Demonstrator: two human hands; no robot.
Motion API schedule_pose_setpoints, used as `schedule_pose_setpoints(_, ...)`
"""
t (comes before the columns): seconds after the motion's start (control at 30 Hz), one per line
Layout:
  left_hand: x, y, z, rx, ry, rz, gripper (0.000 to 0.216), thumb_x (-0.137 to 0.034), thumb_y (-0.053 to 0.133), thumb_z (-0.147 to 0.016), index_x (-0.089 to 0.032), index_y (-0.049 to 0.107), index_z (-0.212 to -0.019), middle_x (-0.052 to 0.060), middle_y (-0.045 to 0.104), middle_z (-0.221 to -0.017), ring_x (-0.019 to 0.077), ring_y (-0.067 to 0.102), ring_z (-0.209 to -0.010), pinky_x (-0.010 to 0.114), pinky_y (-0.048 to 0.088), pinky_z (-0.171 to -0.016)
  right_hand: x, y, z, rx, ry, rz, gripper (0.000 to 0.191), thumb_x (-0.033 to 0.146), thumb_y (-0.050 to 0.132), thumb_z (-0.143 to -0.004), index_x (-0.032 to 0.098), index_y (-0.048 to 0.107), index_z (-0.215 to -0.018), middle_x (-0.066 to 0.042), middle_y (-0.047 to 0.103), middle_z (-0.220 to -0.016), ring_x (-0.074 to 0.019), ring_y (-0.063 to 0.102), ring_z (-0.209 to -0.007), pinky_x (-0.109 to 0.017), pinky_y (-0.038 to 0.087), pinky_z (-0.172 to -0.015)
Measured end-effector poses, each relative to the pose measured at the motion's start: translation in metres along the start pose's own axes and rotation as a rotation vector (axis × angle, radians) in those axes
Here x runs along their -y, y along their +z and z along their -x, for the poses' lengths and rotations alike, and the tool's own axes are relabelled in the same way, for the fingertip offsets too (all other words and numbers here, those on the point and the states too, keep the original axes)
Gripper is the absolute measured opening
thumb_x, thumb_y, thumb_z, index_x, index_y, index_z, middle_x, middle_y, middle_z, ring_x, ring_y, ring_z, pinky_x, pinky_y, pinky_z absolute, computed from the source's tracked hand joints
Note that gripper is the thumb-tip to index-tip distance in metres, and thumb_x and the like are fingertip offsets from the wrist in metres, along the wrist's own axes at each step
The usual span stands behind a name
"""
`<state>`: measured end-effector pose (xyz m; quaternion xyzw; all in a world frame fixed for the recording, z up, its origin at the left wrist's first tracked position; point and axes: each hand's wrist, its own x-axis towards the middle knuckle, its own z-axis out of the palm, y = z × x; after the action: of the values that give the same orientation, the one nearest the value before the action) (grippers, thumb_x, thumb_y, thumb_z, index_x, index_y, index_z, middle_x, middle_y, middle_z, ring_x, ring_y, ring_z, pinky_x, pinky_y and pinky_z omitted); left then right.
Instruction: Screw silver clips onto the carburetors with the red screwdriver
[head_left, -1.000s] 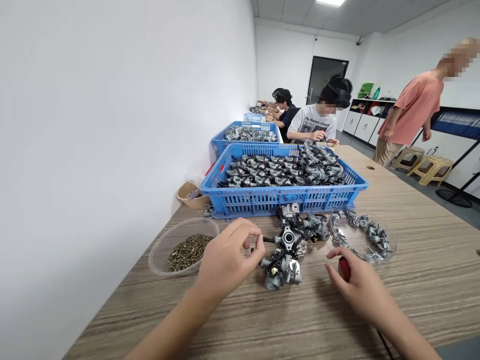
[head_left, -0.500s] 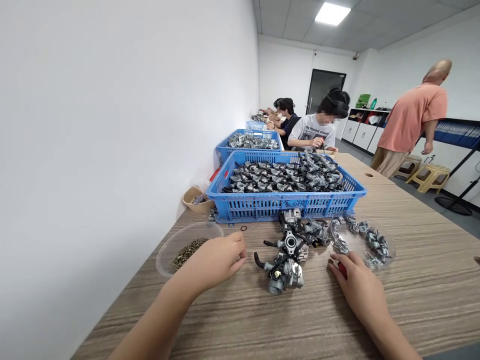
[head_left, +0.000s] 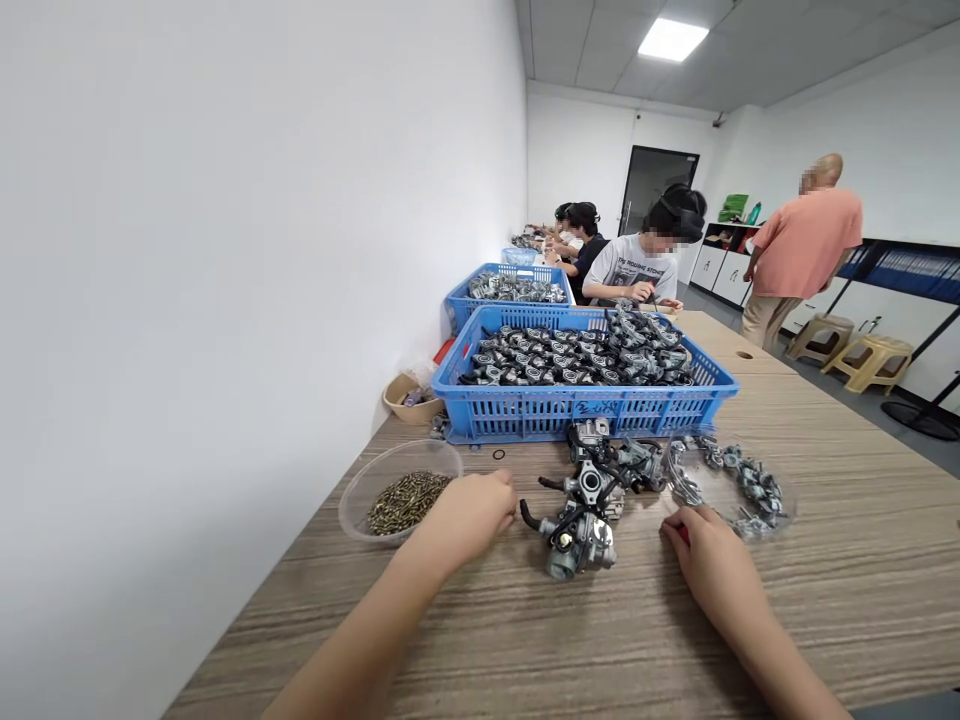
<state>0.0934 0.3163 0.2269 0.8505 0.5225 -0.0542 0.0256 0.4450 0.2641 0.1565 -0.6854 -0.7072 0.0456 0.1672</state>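
Note:
My left hand (head_left: 476, 512) is closed in a loose pinch just left of the nearest carburetor (head_left: 581, 543). Anything between its fingertips is hidden. The wrist passes by a clear round tub of small brass-coloured screws (head_left: 405, 503). My right hand (head_left: 709, 550) rests on the table, its fingers curled round a red object (head_left: 684, 535) that is mostly covered. Several carburetors with black hoses stand in a cluster between the hands. Beyond the right hand lies a clear round tray (head_left: 787, 510) of small metal parts.
A blue crate (head_left: 525, 410) full of carburetors stands behind the cluster, with a second blue crate (head_left: 457, 300) beyond it. A cardboard bowl (head_left: 409, 405) sits by the wall. A black ring (head_left: 499, 455) lies on the table. People sit farther along; one person (head_left: 810, 245) stands at right.
My left hand has moved right, away from the screw tub and closer to the nearest carburetor. The right hand stays by the tray. The standing person has turned and shifted left.

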Motion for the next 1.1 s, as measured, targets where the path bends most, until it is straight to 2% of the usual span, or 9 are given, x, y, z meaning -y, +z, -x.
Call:
schedule_pose_setpoints(0.23, 0.000, -0.009, 0.007, -0.084, -0.062, -0.030, 0.023, -0.012, 0.057, -0.099, -0.019, 0.078, -0.106, 0.013, 0.072, -0.118, 0.0279, 0.079, -0.083, 0.035, 0.056, -0.069, -0.001, -0.001, 0.011, -0.032, -0.011, -0.100, 0.028, 0.029, 0.051, -0.105, 0.020, 0.078, -0.100, -0.014, 0.081, -0.108, -0.0314, 0.079, -0.099, -0.042, 0.059, -0.088)
schedule_pose_setpoints(0.33, 0.000, -0.015, 0.011, -0.153, -0.094, -0.026, 0.026, -0.009, 0.052, -0.099, -0.021, 0.074, -0.106, 0.009, 0.071, -0.118, 0.0237, 0.075, -0.077, 0.031, 0.052, -0.064, -0.004, -0.004, 0.021, -0.058, 0.026, -0.133, 0.027, 0.035, 0.055, -0.104, 0.021, 0.079, -0.104, -0.013, 0.084, -0.109, -0.0323, 0.081, -0.099, -0.042, 0.061, -0.088)
schedule_pose_setpoints(0.4, -0.002, -0.017, 0.013, -0.217, -0.045, 0.031, 0.025, -0.009, 0.052, -0.099, -0.023, 0.072, -0.102, 0.007, 0.071, -0.114, 0.0218, 0.073, -0.078, 0.030, 0.050, -0.064, -0.006, -0.006, 0.027, -0.075, 0.060, -0.148, 0.027, 0.040, 0.059, -0.101, 0.022, 0.079, -0.105, -0.012, 0.086, -0.104, -0.0323, 0.082, -0.093, -0.042, 0.062, -0.083)
schedule_pose_setpoints(0.53, -0.013, -0.015, 0.017, -0.290, 0.201, 0.228, 0.018, -0.014, 0.054, -0.100, -0.022, 0.070, -0.101, 0.005, 0.071, -0.107, 0.0241, 0.072, -0.095, 0.033, 0.055, -0.077, -0.008, -0.009, 0.039, -0.107, 0.108, -0.166, 0.028, 0.049, 0.061, -0.099, 0.027, 0.078, -0.099, -0.008, 0.087, -0.095, -0.0309, 0.083, -0.081, -0.040, 0.063, -0.075)
schedule_pose_setpoints(0.73, -0.025, -0.013, 0.026, -0.181, 0.353, 0.378, 0.030, -0.027, 0.071, -0.094, -0.020, 0.068, -0.124, 0.013, 0.069, -0.132, 0.0338, 0.067, -0.122, 0.044, 0.061, -0.097, -0.013, -0.011, 0.057, -0.142, 0.160, -0.131, 0.030, 0.054, 0.062, -0.097, 0.032, 0.083, -0.099, -0.005, 0.089, -0.104, -0.0350, 0.086, -0.090, -0.041, 0.066, -0.072)
schedule_pose_setpoints(0.83, -0.035, -0.013, 0.030, -0.076, 0.321, 0.416, 0.055, -0.037, 0.082, -0.091, -0.020, 0.064, -0.141, 0.016, 0.066, -0.145, 0.0372, 0.069, -0.127, 0.050, 0.061, -0.107, -0.017, -0.011, 0.060, -0.154, 0.152, -0.080, 0.031, 0.054, 0.063, -0.098, 0.032, 0.084, -0.101, -0.005, 0.089, -0.101, -0.0328, 0.086, -0.085, -0.038, 0.066, -0.069)
schedule_pose_setpoints(0.93, -0.054, -0.014, 0.032, 0.050, 0.215, 0.362, 0.091, -0.042, 0.090, -0.086, -0.020, 0.049, -0.164, 0.022, 0.057, -0.159, 0.0446, 0.066, -0.137, 0.059, 0.061, -0.112, -0.019, -0.012, 0.056, -0.159, 0.099, -0.031, 0.031, 0.050, 0.061, -0.099, 0.028, 0.083, -0.098, -0.007, 0.089, -0.099, -0.0304, 0.086, -0.083, -0.035, 0.066, -0.069)
schedule_pose_setpoints(0.97, -0.060, -0.015, 0.032, 0.077, 0.179, 0.328, 0.093, -0.040, 0.090, -0.088, -0.021, 0.045, -0.167, 0.024, 0.055, -0.162, 0.0464, 0.064, -0.139, 0.061, 0.062, -0.110, -0.019, -0.013, 0.054, -0.155, 0.078, -0.010, 0.031, 0.049, 0.060, -0.100, 0.027, 0.082, -0.097, -0.008, 0.089, -0.099, -0.0300, 0.086, -0.084, -0.034, 0.066, -0.069)
schedule_pose_setpoints(1.1, -0.082, -0.013, 0.033, 0.065, 0.103, 0.244, 0.065, -0.032, 0.074, -0.101, -0.026, 0.052, -0.162, 0.023, 0.061, -0.152, 0.0443, 0.074, -0.124, 0.060, 0.069, -0.093, -0.015, -0.020, 0.046, -0.128, -0.030, 0.080, 0.029, 0.042, 0.056, -0.099, 0.028, 0.081, -0.091, -0.006, 0.089, -0.095, -0.0277, 0.086, -0.073, -0.032, 0.063, -0.056)
